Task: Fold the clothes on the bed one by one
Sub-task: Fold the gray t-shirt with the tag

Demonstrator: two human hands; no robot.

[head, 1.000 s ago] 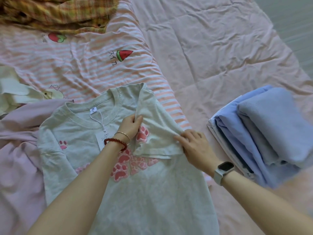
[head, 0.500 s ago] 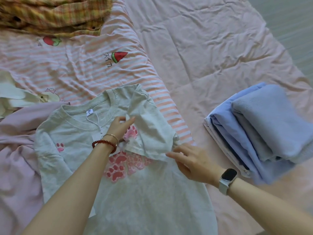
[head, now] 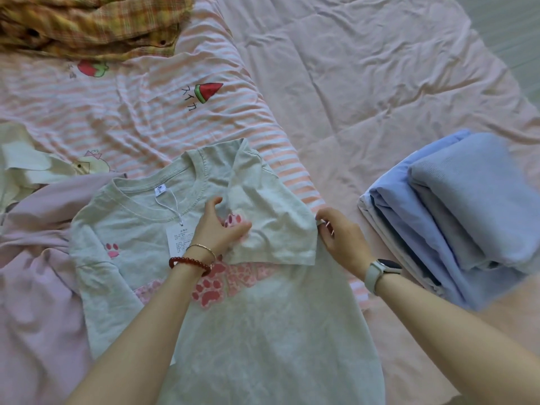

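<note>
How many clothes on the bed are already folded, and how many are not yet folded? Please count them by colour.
Folded, in the stack: blue pieces 2, white piece 1 (more may be hidden).
Not folded: grey T-shirt 1, lilac garment 1, striped pink garment 1, yellow plaid shirt 1, cream garment 1.
Total: 8

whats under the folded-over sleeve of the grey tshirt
The grey T-shirt front and part of its pink paw print. The rest beneath the sleeve is covered.

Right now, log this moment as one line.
step: folding grey paw-print T-shirt | left hand: holding folded-in sleeve | right hand: at sleeve fold
</note>
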